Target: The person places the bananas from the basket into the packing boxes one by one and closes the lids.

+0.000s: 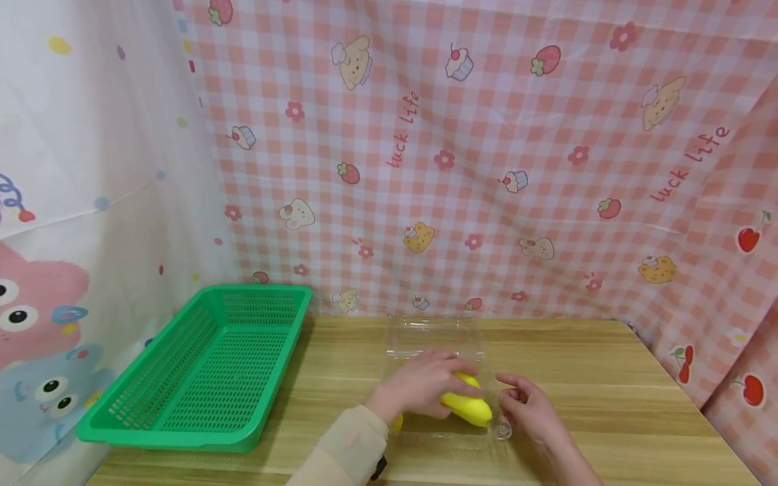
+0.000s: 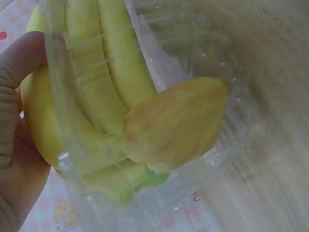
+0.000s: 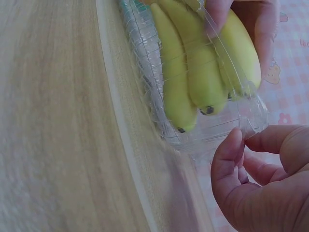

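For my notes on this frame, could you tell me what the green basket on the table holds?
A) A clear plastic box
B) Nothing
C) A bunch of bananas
B: the green basket shows only bare mesh, while the bananas sit in the clear box under the left hand.
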{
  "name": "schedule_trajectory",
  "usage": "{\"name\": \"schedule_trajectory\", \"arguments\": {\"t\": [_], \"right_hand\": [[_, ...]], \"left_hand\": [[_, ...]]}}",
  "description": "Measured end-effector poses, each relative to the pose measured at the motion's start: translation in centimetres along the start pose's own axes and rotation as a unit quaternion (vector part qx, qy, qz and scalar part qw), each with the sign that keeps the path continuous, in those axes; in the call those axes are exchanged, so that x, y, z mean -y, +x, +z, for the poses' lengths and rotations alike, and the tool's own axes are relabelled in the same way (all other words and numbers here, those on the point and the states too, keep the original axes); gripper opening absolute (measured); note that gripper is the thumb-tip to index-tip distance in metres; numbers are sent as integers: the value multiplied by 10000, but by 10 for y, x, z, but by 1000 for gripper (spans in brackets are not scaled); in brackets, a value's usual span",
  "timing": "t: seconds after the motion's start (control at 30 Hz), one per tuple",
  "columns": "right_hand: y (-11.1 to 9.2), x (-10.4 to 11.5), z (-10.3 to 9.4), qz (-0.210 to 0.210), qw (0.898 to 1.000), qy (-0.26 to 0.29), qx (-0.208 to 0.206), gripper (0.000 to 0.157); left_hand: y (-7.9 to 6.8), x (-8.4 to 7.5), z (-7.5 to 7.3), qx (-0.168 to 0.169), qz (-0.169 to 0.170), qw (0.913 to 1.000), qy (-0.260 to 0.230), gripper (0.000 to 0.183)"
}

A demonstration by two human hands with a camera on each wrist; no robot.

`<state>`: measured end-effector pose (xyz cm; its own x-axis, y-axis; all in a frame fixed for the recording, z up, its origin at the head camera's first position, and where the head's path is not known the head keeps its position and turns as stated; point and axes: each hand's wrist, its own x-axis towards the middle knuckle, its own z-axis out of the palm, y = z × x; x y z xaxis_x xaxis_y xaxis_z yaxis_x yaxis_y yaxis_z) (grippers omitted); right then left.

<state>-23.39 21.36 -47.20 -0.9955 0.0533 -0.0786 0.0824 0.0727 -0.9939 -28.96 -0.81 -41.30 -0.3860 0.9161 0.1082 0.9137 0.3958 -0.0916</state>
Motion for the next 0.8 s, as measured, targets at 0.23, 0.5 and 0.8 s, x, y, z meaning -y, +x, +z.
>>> {"name": "schedule_trajectory", "arguments": {"t": [0.23, 0.5, 0.8], "right_hand": [[0, 0, 1, 32, 10000, 59, -3, 44], [0, 0, 1, 13, 9999, 126, -38, 44], [0, 0, 1, -17, 9998, 168, -72, 44]], "left_hand": [[-1, 1, 5, -68, 84, 9999, 16, 57], [-1, 2, 9, -19, 75, 10000, 8, 59], [-2, 0, 7, -317, 69, 9995, -11, 50]]}}
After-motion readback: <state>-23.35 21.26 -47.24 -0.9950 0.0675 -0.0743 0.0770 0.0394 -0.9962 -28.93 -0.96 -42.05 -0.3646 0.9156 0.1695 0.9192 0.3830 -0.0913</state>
